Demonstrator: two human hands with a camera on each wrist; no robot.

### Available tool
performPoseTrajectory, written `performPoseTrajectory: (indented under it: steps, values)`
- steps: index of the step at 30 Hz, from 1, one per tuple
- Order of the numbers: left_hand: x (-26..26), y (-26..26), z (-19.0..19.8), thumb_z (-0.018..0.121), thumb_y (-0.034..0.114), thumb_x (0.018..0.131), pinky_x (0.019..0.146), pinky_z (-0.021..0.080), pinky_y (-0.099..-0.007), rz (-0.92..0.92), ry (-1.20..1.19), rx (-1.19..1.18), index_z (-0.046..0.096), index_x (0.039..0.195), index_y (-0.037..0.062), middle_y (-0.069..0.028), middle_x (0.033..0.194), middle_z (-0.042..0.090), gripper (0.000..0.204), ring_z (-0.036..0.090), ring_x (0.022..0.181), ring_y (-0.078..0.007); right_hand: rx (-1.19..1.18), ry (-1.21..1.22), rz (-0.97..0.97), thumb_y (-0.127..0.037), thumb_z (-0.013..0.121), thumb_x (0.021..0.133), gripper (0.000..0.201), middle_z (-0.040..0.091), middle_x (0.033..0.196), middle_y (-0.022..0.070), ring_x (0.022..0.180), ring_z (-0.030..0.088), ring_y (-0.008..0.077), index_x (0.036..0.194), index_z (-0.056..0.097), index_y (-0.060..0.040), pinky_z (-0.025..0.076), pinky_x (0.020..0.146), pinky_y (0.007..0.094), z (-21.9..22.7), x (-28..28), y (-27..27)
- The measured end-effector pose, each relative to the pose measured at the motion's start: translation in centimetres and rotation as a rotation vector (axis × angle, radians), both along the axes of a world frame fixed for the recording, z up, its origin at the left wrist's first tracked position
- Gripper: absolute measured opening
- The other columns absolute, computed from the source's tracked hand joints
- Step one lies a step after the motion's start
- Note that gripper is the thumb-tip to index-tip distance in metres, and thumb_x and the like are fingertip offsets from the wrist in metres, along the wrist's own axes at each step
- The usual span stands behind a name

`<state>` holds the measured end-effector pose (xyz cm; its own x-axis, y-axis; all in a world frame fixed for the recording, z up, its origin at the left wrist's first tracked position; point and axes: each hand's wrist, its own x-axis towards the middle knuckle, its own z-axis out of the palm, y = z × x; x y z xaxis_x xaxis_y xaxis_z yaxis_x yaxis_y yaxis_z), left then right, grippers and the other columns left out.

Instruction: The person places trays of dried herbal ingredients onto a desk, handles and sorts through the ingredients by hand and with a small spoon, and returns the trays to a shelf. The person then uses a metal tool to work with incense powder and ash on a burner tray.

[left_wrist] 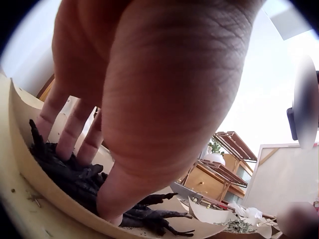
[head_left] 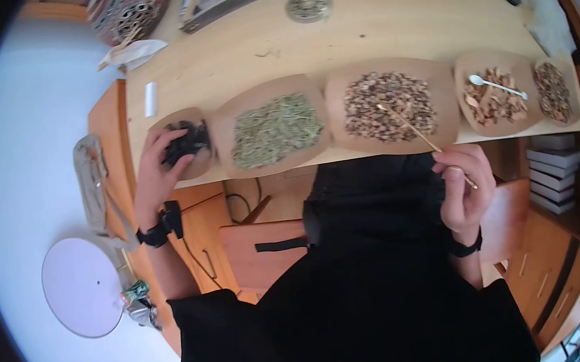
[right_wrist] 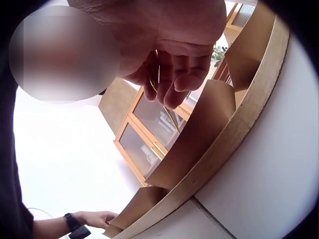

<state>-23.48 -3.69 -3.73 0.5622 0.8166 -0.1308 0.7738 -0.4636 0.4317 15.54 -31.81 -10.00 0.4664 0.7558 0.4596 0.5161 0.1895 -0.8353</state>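
My left hand (head_left: 155, 168) reaches into a pile of dark, twiggy dried roots (head_left: 192, 142) on a sheet of brown paper at the left. In the left wrist view, its fingers (left_wrist: 68, 142) and thumb go down into the roots (left_wrist: 75, 181) from opposite sides. My right hand (head_left: 467, 187), just off the table's front edge, pinches a thin gold-coloured stick (head_left: 413, 129). The stick's far tip lies over a heap of brown chopped dried pieces (head_left: 383, 90) on the middle paper. In the right wrist view, the curled fingers (right_wrist: 174, 97) partly hide the stick.
Green dried herb cuttings (head_left: 278, 131) lie on paper between the hands. On the right are curled dried slices (head_left: 498, 113) with a white spoon (head_left: 499, 87) across them, and another brown heap (head_left: 552, 93). A round metal ornament (head_left: 308, 5) and a white cylinder (head_left: 150, 99) lie farther back.
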Motion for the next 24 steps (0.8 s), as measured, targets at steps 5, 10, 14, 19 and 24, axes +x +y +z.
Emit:
performPoseTrajectory:
  steps: [5,10,14,19,24]
  values:
    - [0.4,-1.0,0.4,0.079,0.005,0.085,0.094,0.051,-0.0363,0.038,-0.039,0.043,0.068,0.129,0.0074,-0.0103,0.126,0.06,0.046,0.062,0.113,-0.0252,0.011,0.027,-0.036,-0.003,0.057,0.099,0.017,0.069,0.093,0.016,0.07,0.064,0.0195,0.101,0.072,0.0041,0.051,0.064,0.0288,-0.1,0.3,-0.3]
    - [5.0,-6.1,1.2,0.081,0.002,0.08,0.088,0.053,-0.0383,0.099,-0.17,0.404,0.072,0.12,0.005,-0.013,0.119,0.064,0.041,0.064,0.105,-0.0266,0.049,0.039,-0.068,-0.007,0.055,0.101,0.02,0.069,0.093,0.0156,0.069,0.063,0.0174,0.103,0.07,0.0041,0.049,0.062,0.0269,-0.6,1.0,-0.4]
    - [9.5,-9.9,-0.5,0.082,0.001,0.08,0.081,0.051,-0.0354,-0.045,-0.334,0.429,0.074,0.112,0.0044,-0.011,0.107,0.066,0.034,0.062,0.094,-0.0223,0.048,0.051,-0.063,-0.011,0.053,0.104,0.022,0.068,0.092,0.0151,0.069,0.062,0.0158,0.103,0.07,0.0041,0.047,0.061,0.0254,-0.3,1.1,-0.1]
    - [9.0,-12.9,-5.8,0.076,0.006,0.094,0.061,0.037,-0.0217,0.54,-0.661,0.353,0.063,0.085,0.0026,-0.0005,0.075,0.058,0.016,0.047,0.064,-0.0071,0.072,0.062,-0.106,-0.018,0.051,0.107,0.028,0.065,0.092,0.0162,0.066,0.06,0.0158,0.102,0.068,0.0045,0.046,0.06,0.0246,0.1,1.6,-1.1]
    - [7.5,-13.1,-5.6,0.062,0.023,0.106,0.049,0.032,-0.0183,0.847,-0.747,-0.138,0.06,0.082,0.0058,0.0008,0.064,0.056,0.03,0.044,0.052,-0.003,0.086,0.094,-0.137,-0.02,0.046,0.108,0.032,0.062,0.094,0.0178,0.066,0.061,0.018,0.103,0.065,0.0058,0.047,0.059,0.0258,-0.4,2.3,-1.2]
